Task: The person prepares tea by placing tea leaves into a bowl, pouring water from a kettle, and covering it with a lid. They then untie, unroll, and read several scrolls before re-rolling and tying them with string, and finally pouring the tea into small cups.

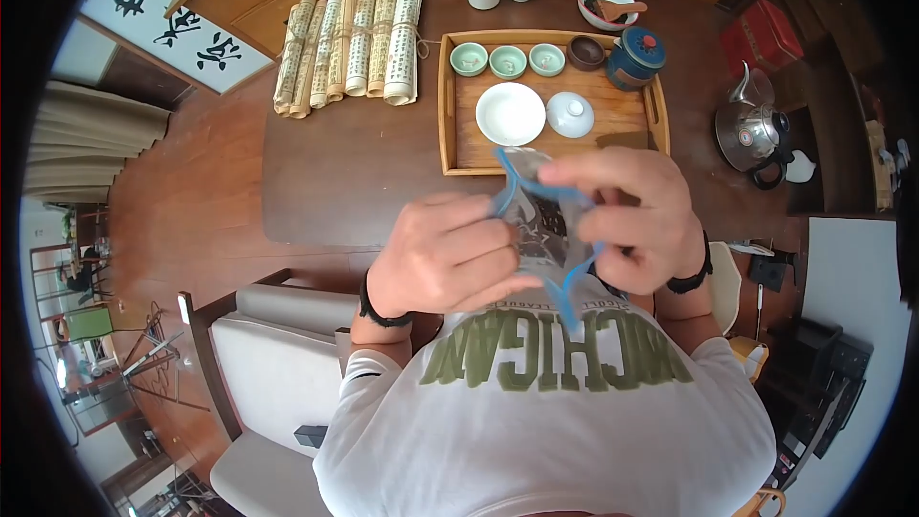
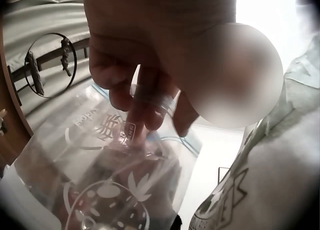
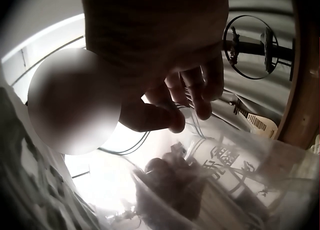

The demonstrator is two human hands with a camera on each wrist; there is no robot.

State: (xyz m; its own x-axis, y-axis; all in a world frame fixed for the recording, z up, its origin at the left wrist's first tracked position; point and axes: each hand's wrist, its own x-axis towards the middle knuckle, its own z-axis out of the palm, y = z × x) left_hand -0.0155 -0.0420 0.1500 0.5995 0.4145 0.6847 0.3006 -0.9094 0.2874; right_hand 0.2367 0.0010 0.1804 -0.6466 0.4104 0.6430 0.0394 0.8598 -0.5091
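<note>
A clear zip bag with a blue zip edge hangs open in front of the chest, with something dark inside it. White printing and a drawn fruit mark the bag in the left wrist view. My left hand grips its left side, fingers curled over the plastic. At the opposite side of the mouth, my right hand pinches the rim between thumb and fingers. In the right wrist view the bag spreads out below the fingertips.
Beyond the hands lies a wooden tray with green cups, a white bowl, a white lid and a blue canister. Rolled scrolls lie left of it. A steel kettle stands at right.
</note>
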